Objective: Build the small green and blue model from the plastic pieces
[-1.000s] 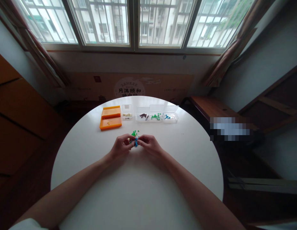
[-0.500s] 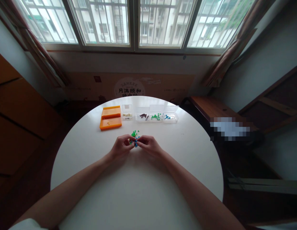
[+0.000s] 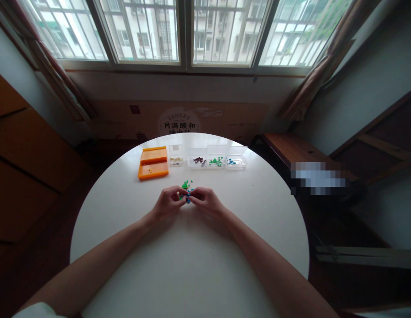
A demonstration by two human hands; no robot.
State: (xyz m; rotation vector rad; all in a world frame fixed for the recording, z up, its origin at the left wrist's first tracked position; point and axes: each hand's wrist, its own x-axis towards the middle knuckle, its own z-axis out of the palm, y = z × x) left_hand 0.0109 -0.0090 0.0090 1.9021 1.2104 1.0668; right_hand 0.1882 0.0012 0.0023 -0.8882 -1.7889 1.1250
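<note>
Near the middle of the white round table (image 3: 179, 265), my left hand (image 3: 170, 202) and my right hand (image 3: 206, 201) meet fingertip to fingertip. Both pinch a small cluster of blue building pieces (image 3: 188, 200) between thumb and forefinger. The fingers cover much of it, so its full shape is hidden. Right behind the fingertips lie loose green pieces (image 3: 185, 184), with more small green and blue bits partly hidden by the hands.
An orange tray (image 3: 153, 176) with a few tiny yellow bits stands at the back left. Beside it are a small clear box (image 3: 176, 149) of pale pieces and a clear compartment case (image 3: 196, 168) holding dark, green and blue pieces. A wooden bench (image 3: 288, 148) stands to the right.
</note>
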